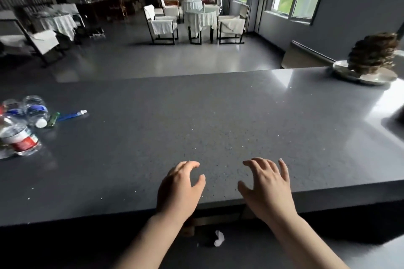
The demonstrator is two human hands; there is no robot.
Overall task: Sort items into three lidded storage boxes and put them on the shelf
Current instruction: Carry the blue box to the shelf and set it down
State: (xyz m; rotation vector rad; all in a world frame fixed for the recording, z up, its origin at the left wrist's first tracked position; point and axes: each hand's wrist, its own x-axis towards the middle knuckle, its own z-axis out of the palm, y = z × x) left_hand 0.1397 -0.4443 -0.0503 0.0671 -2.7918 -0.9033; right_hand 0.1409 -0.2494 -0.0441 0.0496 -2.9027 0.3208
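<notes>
My left hand and my right hand hover side by side over the near edge of the dark speckled counter, fingers spread and curled, holding nothing. At the far left of the counter lie clear plastic bottles: one with a red and white label, one with a blue label and white cap. Beside them lie a small green item and a blue tube with a white cap. No storage box and no shelf are in view.
A pale dish with a brown layered ornament stands at the counter's far right corner. Beyond the counter is a dining room with white-draped tables and chairs. A white crumpled scrap lies on the floor below the counter edge.
</notes>
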